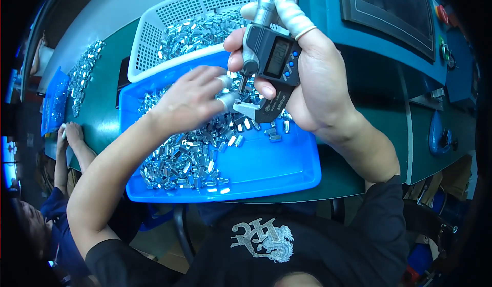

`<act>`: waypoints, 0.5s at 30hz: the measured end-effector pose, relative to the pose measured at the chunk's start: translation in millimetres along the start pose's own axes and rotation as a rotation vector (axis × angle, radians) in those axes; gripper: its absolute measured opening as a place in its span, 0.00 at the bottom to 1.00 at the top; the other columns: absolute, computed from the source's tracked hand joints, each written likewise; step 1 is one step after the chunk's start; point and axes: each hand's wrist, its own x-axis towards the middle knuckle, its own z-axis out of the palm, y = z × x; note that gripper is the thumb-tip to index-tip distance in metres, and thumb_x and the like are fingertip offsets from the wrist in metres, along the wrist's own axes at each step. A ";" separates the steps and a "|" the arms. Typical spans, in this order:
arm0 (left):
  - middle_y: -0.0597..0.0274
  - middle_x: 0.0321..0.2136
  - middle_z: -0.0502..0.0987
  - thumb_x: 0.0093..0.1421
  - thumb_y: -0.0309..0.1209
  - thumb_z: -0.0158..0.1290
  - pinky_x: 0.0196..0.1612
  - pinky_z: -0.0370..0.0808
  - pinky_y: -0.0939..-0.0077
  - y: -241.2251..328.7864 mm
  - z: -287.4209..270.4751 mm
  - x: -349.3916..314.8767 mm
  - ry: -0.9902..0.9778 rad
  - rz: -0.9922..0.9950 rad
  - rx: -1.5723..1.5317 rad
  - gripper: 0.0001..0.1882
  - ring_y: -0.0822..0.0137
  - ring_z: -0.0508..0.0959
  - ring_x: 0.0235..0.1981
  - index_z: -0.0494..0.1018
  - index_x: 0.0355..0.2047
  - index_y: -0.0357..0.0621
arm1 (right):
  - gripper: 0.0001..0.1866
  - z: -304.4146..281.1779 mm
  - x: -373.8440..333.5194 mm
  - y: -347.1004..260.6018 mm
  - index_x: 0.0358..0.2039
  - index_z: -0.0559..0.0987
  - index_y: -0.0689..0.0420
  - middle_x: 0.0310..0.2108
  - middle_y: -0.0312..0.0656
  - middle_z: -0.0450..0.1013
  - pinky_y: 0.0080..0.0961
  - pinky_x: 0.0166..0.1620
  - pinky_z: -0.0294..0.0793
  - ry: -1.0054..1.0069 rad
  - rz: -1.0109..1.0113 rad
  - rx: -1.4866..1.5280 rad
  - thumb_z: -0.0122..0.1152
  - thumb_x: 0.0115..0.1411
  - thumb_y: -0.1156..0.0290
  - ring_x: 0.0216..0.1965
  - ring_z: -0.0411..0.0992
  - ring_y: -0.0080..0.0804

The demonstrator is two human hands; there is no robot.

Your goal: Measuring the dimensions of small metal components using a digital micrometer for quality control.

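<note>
My right hand (320, 74) is wrapped round a digital micrometer (271, 56) with a small screen and blue buttons. White finger cots cover its thumb and a fingertip, both up by the micrometer's thimble (265, 8). My left hand (192, 100), slightly blurred, reaches in from the left. Its cot-covered fingertips are pinched beside the micrometer's open jaw, and anything between them is too small or smeared to make out. Beneath both hands is a blue tray (271, 172), its left part heaped with small shiny metal pieces (179, 159).
Behind the tray, a white perforated basket (146, 49) holds more metal pieces. A teal machine (405, 56) with a dark screen and red button stands at right. On the green table's left lie loose pieces (82, 74) and a blue bin (55, 102), near another person's hands (72, 133).
</note>
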 end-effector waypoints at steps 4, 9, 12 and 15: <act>0.60 0.30 0.71 0.45 0.28 0.60 0.37 0.71 0.65 5.0 -15.4 1.7 0.050 -0.281 -0.109 0.14 0.58 0.72 0.35 0.75 0.35 0.45 | 0.25 -10.1 5.2 1.8 0.47 0.66 0.58 0.33 0.45 0.73 0.12 0.17 0.67 -0.020 0.070 0.108 0.33 0.67 0.49 0.31 0.75 0.26; 0.57 0.29 0.74 0.47 0.24 0.58 0.37 0.71 0.66 17.2 -10.9 2.3 0.114 -0.528 -0.380 0.14 0.56 0.73 0.33 0.76 0.37 0.44 | 0.24 -12.9 12.3 5.6 0.45 0.68 0.57 0.31 0.44 0.74 0.13 0.18 0.66 0.029 0.101 0.109 0.34 0.66 0.48 0.31 0.75 0.25; 0.55 0.30 0.76 0.52 0.23 0.56 0.38 0.72 0.69 17.8 -8.1 3.9 0.176 -0.642 -0.555 0.13 0.59 0.76 0.33 0.75 0.40 0.42 | 0.24 -9.9 14.9 8.9 0.44 0.68 0.57 0.31 0.43 0.73 0.14 0.18 0.65 0.053 0.144 0.111 0.36 0.66 0.48 0.30 0.75 0.25; 0.58 0.30 0.79 0.56 0.26 0.55 0.36 0.73 0.75 16.4 -9.8 12.9 0.223 -0.786 -0.769 0.11 0.69 0.78 0.32 0.73 0.40 0.37 | 0.24 -11.9 15.8 12.2 0.43 0.68 0.58 0.30 0.43 0.73 0.15 0.17 0.64 0.069 0.166 0.125 0.37 0.66 0.48 0.29 0.74 0.25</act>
